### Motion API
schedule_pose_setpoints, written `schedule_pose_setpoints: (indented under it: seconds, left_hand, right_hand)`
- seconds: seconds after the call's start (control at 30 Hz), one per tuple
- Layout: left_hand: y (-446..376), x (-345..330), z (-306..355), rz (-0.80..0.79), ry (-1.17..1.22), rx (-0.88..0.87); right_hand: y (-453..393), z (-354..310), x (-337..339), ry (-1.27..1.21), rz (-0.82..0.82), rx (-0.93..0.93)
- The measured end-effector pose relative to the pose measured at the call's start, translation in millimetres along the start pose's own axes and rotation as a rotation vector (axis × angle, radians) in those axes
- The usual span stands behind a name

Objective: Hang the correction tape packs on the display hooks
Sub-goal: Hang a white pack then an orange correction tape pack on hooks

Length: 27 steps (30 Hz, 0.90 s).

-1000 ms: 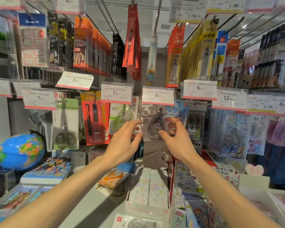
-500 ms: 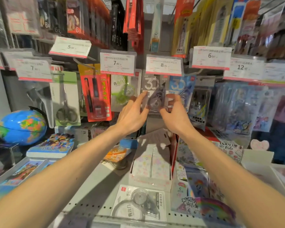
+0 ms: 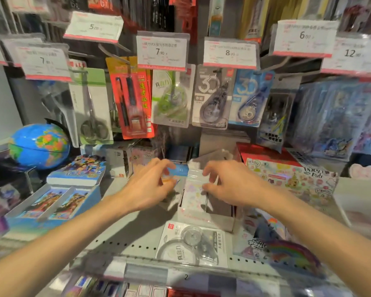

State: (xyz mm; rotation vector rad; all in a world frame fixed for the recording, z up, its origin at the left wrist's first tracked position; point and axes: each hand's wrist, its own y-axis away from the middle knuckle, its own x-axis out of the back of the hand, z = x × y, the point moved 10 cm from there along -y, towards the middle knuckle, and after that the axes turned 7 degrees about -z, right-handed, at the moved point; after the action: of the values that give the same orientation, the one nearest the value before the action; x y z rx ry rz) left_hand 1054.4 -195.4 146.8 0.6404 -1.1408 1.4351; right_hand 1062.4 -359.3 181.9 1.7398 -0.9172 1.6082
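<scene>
Three correction tape packs hang on hooks under the price tags: a green one, a grey one and a blue one. A white pack lies flat on the shelf near the front edge. My left hand is low over the shelf, its fingers apart around a blue and orange pack; blur hides whether they touch it. My right hand hovers beside it with curled, spread fingers over a pastel box, holding nothing.
Scissors and a red pen pack hang to the left. A globe and sticker boxes stand at the left, and printed boxes at the right. A clear rail runs along the shelf front.
Both hands have let go of the grey pack, which now hangs on its hook, and have dropped down to the shelf. The view has tilted downward.
</scene>
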Motion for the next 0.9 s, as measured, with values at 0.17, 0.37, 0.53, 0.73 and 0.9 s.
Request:
schedule_pose_setpoints:
  seconds: [0.17,0.37,0.53,0.73,0.9]
  left_hand:
    - [32,-72,-36,-0.293,-0.026,0.061]
    - [50,-111,-56,-0.438,-0.072,0.115]
    - [57,-118,-58,-0.457,-0.062,0.107]
    - [60,-111,-58,-0.437,0.034,0.133]
    - [58,-81,-64,-0.386,0.397,0.212]
  right_hand:
    - [-3,-19,-87,0.117,-0.43,0.062]
    - [-2,-20,-129,0.179,-0.579,0.028]
    - [3,-23,-142,0.141,-0.588,-0.005]
    - [3,-23,-140,0.039,-0.547,-0.047]
    - [-4,-32,-120,-0.073,-0.406,-0.064]
